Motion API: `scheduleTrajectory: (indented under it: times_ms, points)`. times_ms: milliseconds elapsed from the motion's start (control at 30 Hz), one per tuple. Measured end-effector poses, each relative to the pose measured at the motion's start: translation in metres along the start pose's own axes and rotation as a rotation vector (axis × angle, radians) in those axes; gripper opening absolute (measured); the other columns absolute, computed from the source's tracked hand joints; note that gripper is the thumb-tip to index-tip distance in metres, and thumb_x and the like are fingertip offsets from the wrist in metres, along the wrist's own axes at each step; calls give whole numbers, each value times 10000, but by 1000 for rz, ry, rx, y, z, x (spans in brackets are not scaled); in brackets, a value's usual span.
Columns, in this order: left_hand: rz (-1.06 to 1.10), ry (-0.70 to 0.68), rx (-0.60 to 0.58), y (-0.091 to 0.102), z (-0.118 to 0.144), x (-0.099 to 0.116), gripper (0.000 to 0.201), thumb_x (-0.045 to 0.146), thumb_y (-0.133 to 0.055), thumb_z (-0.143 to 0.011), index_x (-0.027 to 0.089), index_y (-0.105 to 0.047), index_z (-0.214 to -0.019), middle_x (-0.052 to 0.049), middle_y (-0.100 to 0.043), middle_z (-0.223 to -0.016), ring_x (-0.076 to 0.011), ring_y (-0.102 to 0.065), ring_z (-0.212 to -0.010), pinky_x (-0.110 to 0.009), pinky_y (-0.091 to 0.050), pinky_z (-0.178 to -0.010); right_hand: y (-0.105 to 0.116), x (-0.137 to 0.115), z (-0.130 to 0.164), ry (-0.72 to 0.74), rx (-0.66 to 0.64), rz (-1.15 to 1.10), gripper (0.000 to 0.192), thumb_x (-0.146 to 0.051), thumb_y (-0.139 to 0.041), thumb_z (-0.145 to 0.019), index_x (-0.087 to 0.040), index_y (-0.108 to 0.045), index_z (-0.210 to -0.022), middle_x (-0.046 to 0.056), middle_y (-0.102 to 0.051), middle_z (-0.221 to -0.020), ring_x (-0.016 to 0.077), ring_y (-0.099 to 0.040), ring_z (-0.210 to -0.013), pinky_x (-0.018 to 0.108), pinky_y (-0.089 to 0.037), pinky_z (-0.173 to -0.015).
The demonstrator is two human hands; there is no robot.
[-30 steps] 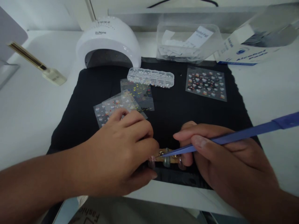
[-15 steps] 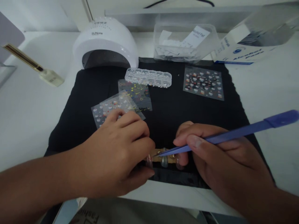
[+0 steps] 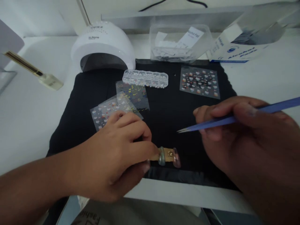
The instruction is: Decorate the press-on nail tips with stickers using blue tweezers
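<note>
My left hand (image 3: 122, 153) is closed at the front of the black mat (image 3: 164, 122), its index finger and thumb at the left end of a gold strip (image 3: 167, 155). On the strip stand a greenish, shiny nail tip (image 3: 161, 157) and a pinkish, translucent nail tip (image 3: 176, 158), with a round gold stud between them. My fingers cover the strip's left part. In my right hand (image 3: 253, 140) is a pair of purple tweezers (image 3: 217, 122), gripped like a pen. Its metal points hover above the mat, apart from the strip, with nothing visible in them.
Clear sticker sheets (image 3: 105, 111) lie left of centre, near a lidded rhinestone case (image 3: 145, 78). Another sticker sheet (image 3: 199, 82) lies right. Behind stand a white nail lamp (image 3: 103, 43), a clear tub (image 3: 180, 43) and an alcohol pad box (image 3: 239, 51). A gold-capped bottle (image 3: 50, 81) lies left.
My right hand has drawn the tweezers up and right, away from the strip. The pinkish nail tip at the right end is now uncovered. My left hand stays at the strip.
</note>
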State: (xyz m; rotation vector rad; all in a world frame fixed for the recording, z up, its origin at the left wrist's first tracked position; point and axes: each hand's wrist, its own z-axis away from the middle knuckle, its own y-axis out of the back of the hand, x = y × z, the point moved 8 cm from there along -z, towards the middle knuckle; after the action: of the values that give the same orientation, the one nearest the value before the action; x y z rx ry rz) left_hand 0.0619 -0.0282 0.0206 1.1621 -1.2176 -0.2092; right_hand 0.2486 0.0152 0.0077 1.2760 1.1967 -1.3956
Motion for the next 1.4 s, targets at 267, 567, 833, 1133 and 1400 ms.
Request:
scheduleTrajectory:
  times_ms: [267, 567, 833, 1133, 1400]
  points:
    - [-102, -32, -24, -1, -1, 4, 316, 50, -518, -919, 231, -719, -1082, -73, -574, -1093, -263, -504, -1058, -458, -294, -868, 12, -5, -18, 219, 48, -304, 229, -113, -674, -767, -210, -755, -575, -44, -687, -603, 60, -536, -421, 272, -428, -486]
    - [-85, 22, -108, -4, -7, 2, 229, 59, -509, -899, 187, -694, -940, -68, -583, -1116, -258, -491, -1104, -466, -278, -922, 5, -3, -19, 179, 41, -329, 290, -91, -620, -760, -206, -741, -522, -42, -660, -556, 69, -573, -417, 245, -418, -468]
    - [-33, 56, -183, -7, -14, -1, 170, 89, -527, -918, 207, -650, -918, -35, -590, -1147, -235, -486, -1163, -459, -258, -1005, -1, 2, -21, 130, 19, -349, 276, -112, -630, -769, -185, -734, -524, -25, -642, -546, 71, -563, -404, 241, -398, -459]
    - [19, 94, -250, -11, -16, -6, 186, 96, -479, -956, 215, -610, -899, -19, -592, -1163, -220, -477, -1190, -442, -264, -1036, -6, 4, -20, 59, -8, -349, 443, -52, -499, -915, -174, -692, -535, -23, -580, -517, 64, -544, -418, 213, -391, -462]
    - [56, 95, -247, -12, -19, -7, 172, 76, -482, -939, 211, -587, -917, -29, -591, -1174, -222, -471, -1184, -433, -290, -1024, -8, 7, -20, 33, 3, -323, 464, -38, -487, -933, -189, -675, -536, -30, -542, -497, 76, -508, -419, 243, -359, -467]
